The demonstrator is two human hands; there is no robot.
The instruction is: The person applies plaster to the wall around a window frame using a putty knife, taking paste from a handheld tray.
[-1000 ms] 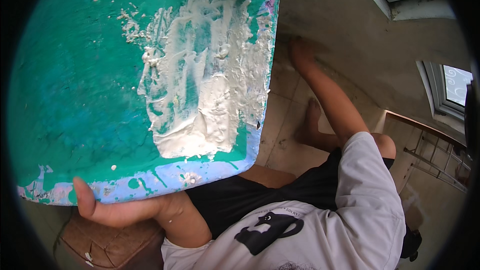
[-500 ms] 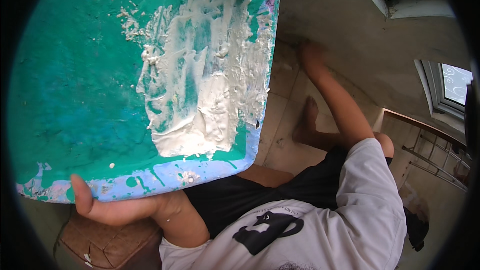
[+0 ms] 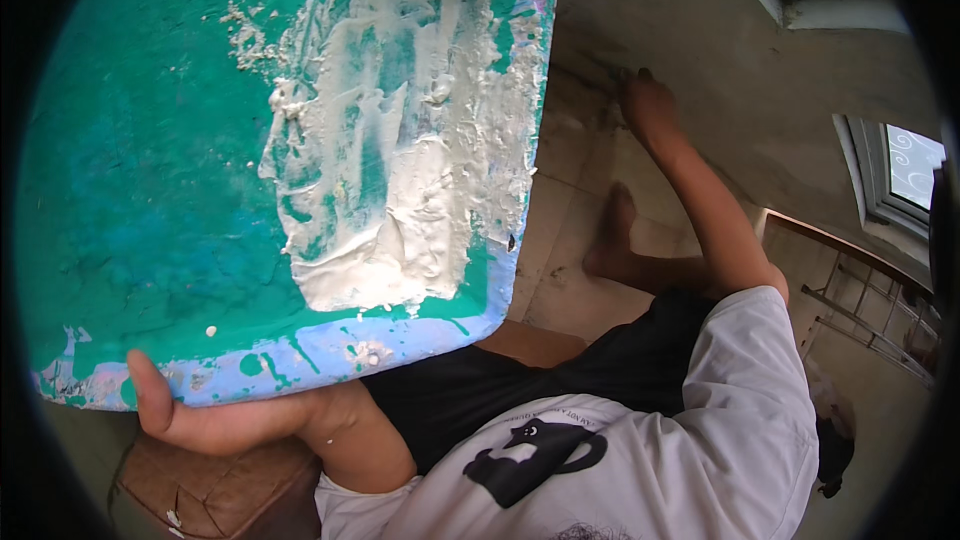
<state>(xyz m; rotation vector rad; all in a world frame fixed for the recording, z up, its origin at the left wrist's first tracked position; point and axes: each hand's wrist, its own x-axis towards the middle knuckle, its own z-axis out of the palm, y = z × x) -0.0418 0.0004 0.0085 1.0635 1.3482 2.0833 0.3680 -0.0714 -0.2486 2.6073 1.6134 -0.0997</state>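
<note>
The green tray, with its blue, paint-flecked rim, rests on the left hand. That hand is bent around the tray's near edge: the thumb stands up over the rim, while the palm and the other fingers go beneath the tray and are hidden by it, so how far they spread cannot be told. White paste lies on the tray toward its right side, thickest near the near right corner, with thin streaks running to the far edge.

The right hand is well apart from the tray, beyond its right edge, close to the wall. Its fingers look curled in, but they are small and dim; a dark shape lies just beside them, and whether the hand grips it cannot be made out.

The tray's far edge is cut off, and its left side fades into the lens's black border. A bare foot is on the floor right of the tray. A brown padded seat lies below the tray's near edge, partly covered by the left forearm.
</note>
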